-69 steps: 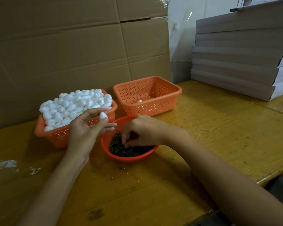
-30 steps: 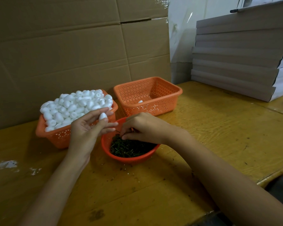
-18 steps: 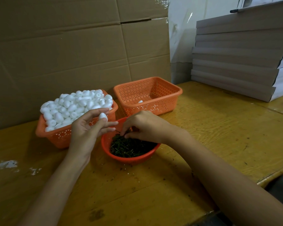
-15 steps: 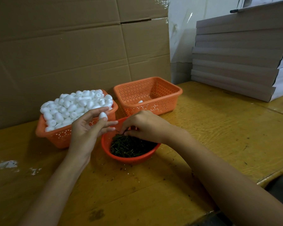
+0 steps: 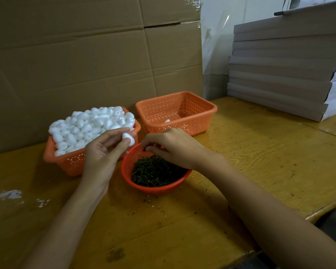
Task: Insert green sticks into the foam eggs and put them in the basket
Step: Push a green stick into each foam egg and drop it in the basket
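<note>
Head view: my right hand (image 5: 169,148) has risen off the sticks (image 5: 153,171), fingertips pinched, on what I cannot tell; my left hand (image 5: 103,152) pinches an egg (image 5: 128,137), ready.

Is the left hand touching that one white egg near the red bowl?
Touching. The head view shows the left hand pinching the foam egg between thumb and fingertips, with no gap showing.

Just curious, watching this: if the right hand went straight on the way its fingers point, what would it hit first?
Probably the left hand, which pinches a foam egg just left of the right hand, over the red bowl; depth is unclear.
</note>
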### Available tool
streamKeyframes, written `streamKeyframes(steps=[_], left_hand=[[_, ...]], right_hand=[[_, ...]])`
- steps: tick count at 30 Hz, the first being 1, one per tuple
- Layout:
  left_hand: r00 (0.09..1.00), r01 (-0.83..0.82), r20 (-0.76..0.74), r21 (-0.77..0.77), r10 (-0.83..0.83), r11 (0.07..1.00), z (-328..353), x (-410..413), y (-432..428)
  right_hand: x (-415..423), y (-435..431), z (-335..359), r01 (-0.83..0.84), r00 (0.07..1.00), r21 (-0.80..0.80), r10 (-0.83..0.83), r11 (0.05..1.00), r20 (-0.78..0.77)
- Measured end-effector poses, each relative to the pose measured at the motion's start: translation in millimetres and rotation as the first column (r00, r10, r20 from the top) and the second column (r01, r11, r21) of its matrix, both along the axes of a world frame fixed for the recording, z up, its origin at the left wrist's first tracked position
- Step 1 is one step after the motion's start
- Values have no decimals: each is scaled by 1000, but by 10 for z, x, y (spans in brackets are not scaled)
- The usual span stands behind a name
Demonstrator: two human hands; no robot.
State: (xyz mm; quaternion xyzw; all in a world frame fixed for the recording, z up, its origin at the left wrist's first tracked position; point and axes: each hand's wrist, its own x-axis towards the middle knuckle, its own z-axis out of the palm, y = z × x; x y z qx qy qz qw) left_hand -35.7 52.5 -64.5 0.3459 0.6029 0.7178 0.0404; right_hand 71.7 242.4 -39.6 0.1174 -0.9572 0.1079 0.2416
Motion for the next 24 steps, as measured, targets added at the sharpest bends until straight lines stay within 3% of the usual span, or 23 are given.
streamKeyframes(steps=[18,24], left_hand=[[999,18,51,21,-19,1000,25,37,15],[997,27,74,35,-30,999,40,63,22]], right_hand=[[1,39,-34,-48,991,-199,23,979,-129],[-4,37,-38,-67,988,-188,39,980,-150]])
